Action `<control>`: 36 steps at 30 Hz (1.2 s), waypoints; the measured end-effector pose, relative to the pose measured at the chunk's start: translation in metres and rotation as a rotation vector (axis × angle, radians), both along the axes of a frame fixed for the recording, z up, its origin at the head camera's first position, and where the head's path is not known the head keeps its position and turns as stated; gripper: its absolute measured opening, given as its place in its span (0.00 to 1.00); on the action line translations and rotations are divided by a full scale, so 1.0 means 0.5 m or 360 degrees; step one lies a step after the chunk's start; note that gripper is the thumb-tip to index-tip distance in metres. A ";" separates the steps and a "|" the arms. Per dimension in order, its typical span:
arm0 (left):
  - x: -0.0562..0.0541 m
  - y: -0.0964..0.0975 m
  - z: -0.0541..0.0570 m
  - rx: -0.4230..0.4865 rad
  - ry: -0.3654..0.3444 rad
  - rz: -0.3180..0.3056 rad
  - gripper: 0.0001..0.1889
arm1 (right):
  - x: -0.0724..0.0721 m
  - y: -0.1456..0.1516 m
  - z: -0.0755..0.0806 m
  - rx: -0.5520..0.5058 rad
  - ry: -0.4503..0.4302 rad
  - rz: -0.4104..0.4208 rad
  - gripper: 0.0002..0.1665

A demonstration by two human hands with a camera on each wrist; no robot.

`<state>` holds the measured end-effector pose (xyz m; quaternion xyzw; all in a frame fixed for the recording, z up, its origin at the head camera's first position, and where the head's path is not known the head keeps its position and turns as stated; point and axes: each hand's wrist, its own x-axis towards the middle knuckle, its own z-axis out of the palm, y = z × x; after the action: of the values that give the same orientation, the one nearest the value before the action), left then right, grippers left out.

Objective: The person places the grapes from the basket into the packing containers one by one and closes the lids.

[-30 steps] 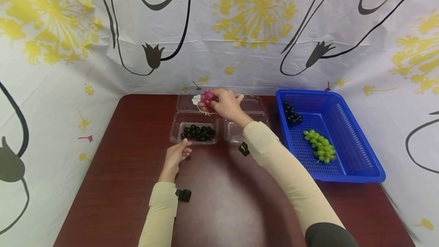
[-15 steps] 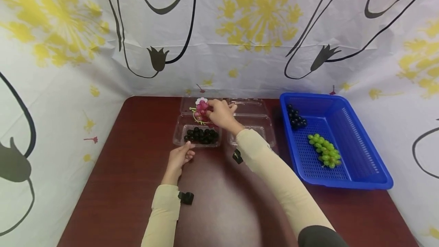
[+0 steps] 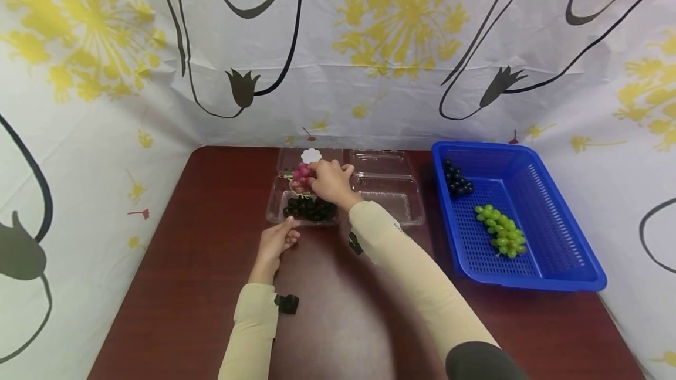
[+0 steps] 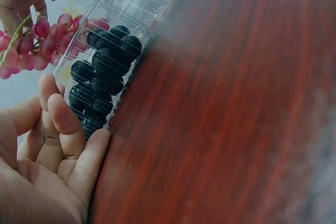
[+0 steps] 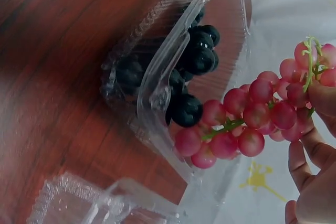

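Pink grapes, just left of centre in head view, pinched by right hand over box; left hand pinches box's near edge. Best lowered slowly, dark grapes unpressed.

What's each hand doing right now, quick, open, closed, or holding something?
Left hand: closed, holding the near edge of the clear container with black grapes.
Right hand: closed, holding the pink grapes.
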<state>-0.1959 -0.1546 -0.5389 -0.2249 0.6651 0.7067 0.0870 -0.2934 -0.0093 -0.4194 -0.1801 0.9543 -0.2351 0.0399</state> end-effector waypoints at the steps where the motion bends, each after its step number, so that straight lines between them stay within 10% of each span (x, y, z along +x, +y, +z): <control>1: 0.001 0.000 0.000 -0.0002 0.0003 0.0001 0.24 | 0.000 -0.002 -0.003 0.0008 -0.0009 0.0001 0.11; 36: 0.006 0.005 -0.002 -0.0049 0.0058 0.0052 0.25 | -0.010 -0.032 -0.085 0.0163 -0.0002 0.0010 0.13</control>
<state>-0.1928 -0.1519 -0.5398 -0.2243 0.6737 0.7016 0.0599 -0.2985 -0.0255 -0.4620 -0.1806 0.9645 -0.1861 0.0505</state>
